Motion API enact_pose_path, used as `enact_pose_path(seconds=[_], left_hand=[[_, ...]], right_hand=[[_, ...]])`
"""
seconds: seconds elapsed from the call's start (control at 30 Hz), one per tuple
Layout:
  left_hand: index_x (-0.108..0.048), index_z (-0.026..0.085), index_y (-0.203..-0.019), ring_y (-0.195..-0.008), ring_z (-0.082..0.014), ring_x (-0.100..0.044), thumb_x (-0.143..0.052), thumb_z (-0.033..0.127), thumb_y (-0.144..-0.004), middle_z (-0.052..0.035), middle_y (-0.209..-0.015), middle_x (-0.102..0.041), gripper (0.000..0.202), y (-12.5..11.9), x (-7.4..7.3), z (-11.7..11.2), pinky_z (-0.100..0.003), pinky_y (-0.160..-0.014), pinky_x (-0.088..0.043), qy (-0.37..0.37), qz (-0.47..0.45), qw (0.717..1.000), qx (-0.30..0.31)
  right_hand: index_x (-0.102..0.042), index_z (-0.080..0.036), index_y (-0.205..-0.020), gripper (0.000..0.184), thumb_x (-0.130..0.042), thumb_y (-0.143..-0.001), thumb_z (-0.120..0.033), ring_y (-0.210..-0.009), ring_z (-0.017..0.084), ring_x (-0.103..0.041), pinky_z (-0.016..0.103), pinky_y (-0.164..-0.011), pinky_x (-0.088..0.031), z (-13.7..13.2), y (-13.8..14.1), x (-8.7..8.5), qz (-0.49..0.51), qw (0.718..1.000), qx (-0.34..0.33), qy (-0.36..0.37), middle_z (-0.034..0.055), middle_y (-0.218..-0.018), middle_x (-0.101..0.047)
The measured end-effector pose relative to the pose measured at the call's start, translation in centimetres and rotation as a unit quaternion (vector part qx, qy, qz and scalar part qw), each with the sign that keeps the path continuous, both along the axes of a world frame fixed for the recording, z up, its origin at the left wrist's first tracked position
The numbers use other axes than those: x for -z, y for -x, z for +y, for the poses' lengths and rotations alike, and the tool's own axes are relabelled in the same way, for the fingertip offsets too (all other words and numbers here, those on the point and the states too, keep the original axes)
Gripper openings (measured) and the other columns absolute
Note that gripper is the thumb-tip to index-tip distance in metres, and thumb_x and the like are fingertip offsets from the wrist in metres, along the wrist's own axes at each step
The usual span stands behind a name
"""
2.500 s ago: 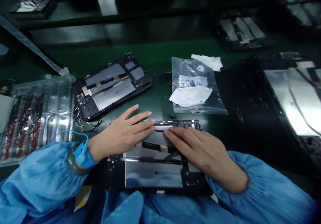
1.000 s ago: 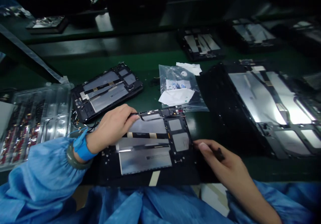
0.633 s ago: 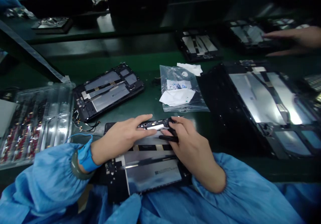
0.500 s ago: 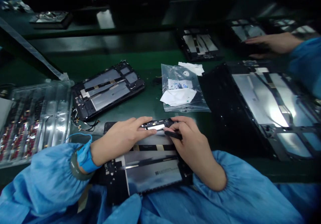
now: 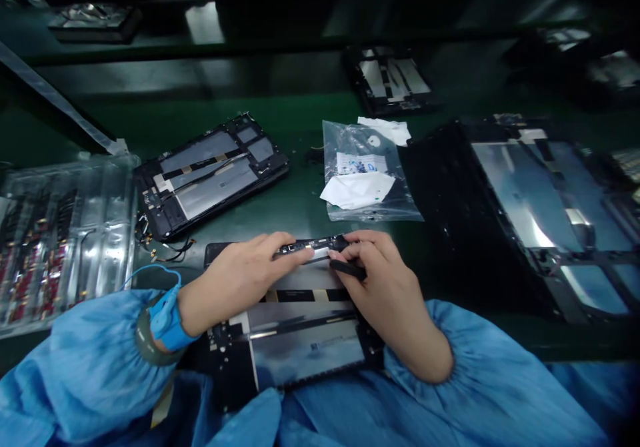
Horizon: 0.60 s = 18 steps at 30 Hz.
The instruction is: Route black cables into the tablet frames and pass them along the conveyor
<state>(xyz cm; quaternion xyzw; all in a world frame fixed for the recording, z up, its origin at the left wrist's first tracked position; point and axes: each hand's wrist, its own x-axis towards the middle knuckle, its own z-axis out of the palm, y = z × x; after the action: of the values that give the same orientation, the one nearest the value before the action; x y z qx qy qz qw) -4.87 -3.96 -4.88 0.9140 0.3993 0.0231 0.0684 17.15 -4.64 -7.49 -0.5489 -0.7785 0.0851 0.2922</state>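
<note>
An opened tablet frame with silver panels lies in front of me on the green bench. My left hand, with a blue wrist strap on it, rests on the frame's far edge, fingers stretched flat along a narrow circuit strip. My right hand is closed round a thin black tool, its tip at the same far edge beside my left fingertips.
A second opened tablet frame lies at the back left. A clear tray of small parts sits far left. A plastic bag with white papers lies behind my hands. Larger opened frames fill the right side.
My right hand fetched the black tool from the right and brought it to the frame's far edge beside my left hand. Another person's hand at the back right has gone out of view.
</note>
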Motion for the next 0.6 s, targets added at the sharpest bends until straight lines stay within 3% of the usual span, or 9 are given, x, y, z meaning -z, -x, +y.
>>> enact_pose_path(seconds=[0.13,0.23,0.3,0.4,0.47,0.53,0.6], left_hand=[[-0.050,0.019,-0.125,-0.085,-0.0166,-0.063,-0.040,0.034,-0.097,-0.0058,-0.107,-0.062,0.033,-0.3,0.2,0.3,-0.028,-0.068,-0.052,0.063,-0.131,0.982,-0.125],[-0.062,0.019,-0.104,-0.078,-0.0156,-0.062,-0.049,0.039,-0.092,-0.0026,-0.088,-0.065,0.026,-0.4,0.2,0.9,-0.026,-0.065,-0.049,0.119,-0.226,0.948,-0.191],[-0.064,0.018,-0.098,-0.063,-0.0124,-0.058,-0.055,0.041,-0.087,-0.0003,-0.076,-0.063,0.026,-0.3,0.0,1.5,-0.023,-0.055,-0.045,0.190,-0.281,0.908,-0.244],[-0.061,0.014,-0.100,-0.054,-0.0100,-0.053,-0.059,0.041,-0.081,0.0013,-0.066,-0.058,0.032,0.1,-0.4,2.2,-0.021,-0.049,-0.041,0.257,-0.374,0.836,-0.309],[-0.058,0.014,-0.106,-0.054,-0.0093,-0.053,-0.055,0.040,-0.083,0.0017,-0.066,-0.057,0.034,0.1,-0.6,2.6,-0.020,-0.050,-0.042,0.298,-0.438,0.787,-0.317],[-0.053,0.018,-0.116,-0.047,-0.0075,-0.049,-0.039,0.040,-0.091,0.0029,-0.065,-0.058,0.036,-0.1,-0.8,2.9,-0.020,-0.047,-0.040,0.419,-0.463,0.730,-0.276],[-0.055,0.019,-0.112,-0.036,-0.0073,-0.042,-0.021,0.034,-0.094,0.0038,-0.058,-0.057,0.041,-0.6,-1.0,3.2,-0.022,-0.042,-0.037,0.559,-0.427,0.680,-0.207]], right_hand=[[-0.054,-0.021,-0.095,0.011,-0.055,-0.090,-0.030,-0.092,0.023,-0.062,0.033,-0.064,-0.054,0.0,-1.3,-1.1,0.036,0.999,0.014,-0.031,0.0125,-0.104,-0.060],[-0.057,-0.021,-0.096,0.017,-0.055,-0.089,-0.036,-0.076,0.020,-0.063,0.034,-0.064,-0.054,-0.2,-4.0,-1.7,0.063,0.994,0.079,-0.032,0.0102,-0.096,-0.064],[-0.060,-0.022,-0.091,0.021,-0.054,-0.088,-0.041,-0.062,0.017,-0.062,0.030,-0.056,-0.053,-0.6,-6.1,-1.4,0.076,0.988,0.124,0.045,0.0061,-0.082,-0.067],[-0.064,-0.023,-0.084,0.025,-0.054,-0.084,-0.046,-0.056,0.021,-0.064,0.030,-0.046,-0.051,-1.6,-8.1,-0.4,0.129,0.968,0.092,0.193,0.0030,-0.066,-0.067],[-0.066,-0.022,-0.079,0.029,-0.055,-0.082,-0.049,-0.055,0.022,-0.065,0.031,-0.044,-0.052,-2.4,-8.4,0.2,0.158,0.956,0.060,0.239,0.0034,-0.062,-0.067],[-0.068,-0.021,-0.081,0.034,-0.058,-0.079,-0.053,-0.058,0.024,-0.067,0.031,-0.046,-0.054,-2.9,-8.0,0.3,0.181,0.939,0.051,0.287,0.0051,-0.064,-0.069],[-0.069,-0.019,-0.090,0.041,-0.061,-0.075,-0.056,-0.066,0.025,-0.069,0.033,-0.056,-0.057,-3.2,-7.4,0.2,0.217,0.905,0.038,0.364,0.0073,-0.071,-0.072]])
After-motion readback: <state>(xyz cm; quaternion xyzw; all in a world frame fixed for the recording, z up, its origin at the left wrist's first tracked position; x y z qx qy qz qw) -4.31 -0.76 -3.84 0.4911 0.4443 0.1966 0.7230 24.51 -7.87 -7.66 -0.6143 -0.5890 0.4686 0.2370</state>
